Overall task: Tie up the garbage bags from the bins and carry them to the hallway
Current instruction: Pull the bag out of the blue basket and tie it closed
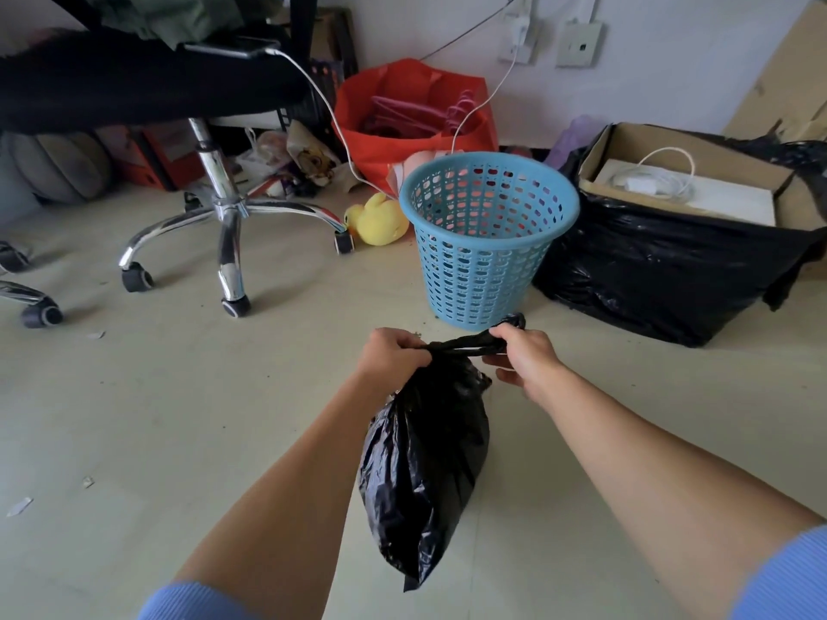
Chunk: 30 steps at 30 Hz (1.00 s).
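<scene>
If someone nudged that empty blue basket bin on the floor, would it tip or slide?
The blue basket bin probably slides or tips easily: it looks empty, and its perforated plastic walls suggest little weight. Its base is narrower than its rim, so a push near the top likely topples it.

Garbage bag (420,476) glossy black, centre. Bin (485,237) at 12 light blue, slotted lattice pattern. Duck toy (380,219) at 11 yellow. Tote (416,114) at 12 red-orange. Big sack (662,279) at 2 black. Sleeves (783,575) at 5 and 7 ribbed pale blue.

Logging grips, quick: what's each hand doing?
Left hand: closed on the black plastic garbage bag's neck.
Right hand: closed on its twisted top.
</scene>
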Each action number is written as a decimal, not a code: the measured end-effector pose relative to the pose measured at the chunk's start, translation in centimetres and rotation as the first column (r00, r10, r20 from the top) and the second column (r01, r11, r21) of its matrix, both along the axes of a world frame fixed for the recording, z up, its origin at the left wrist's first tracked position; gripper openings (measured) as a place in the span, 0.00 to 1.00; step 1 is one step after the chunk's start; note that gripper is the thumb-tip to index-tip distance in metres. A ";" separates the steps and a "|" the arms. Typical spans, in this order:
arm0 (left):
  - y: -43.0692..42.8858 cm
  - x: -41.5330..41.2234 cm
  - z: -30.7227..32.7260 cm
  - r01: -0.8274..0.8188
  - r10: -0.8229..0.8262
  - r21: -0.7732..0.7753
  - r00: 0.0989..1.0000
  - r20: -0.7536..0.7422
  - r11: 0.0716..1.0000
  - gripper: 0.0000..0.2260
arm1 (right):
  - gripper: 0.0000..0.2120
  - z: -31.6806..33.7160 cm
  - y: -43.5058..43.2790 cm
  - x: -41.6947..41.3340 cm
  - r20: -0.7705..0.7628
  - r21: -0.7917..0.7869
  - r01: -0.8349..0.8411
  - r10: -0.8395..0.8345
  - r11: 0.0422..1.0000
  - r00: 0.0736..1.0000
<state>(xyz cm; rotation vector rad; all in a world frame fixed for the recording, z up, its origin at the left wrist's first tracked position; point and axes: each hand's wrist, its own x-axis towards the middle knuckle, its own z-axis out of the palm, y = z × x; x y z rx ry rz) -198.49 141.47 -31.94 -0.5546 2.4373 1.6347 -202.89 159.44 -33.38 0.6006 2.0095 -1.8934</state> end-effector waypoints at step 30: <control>-0.5 1.0 1.2 0.130 -0.210 0.429 0.967 0.145 0.894 0.06 | 0.04 1.9 -0.1 -0.1 0.045 -0.107 0.053 -0.049 0.993 0.998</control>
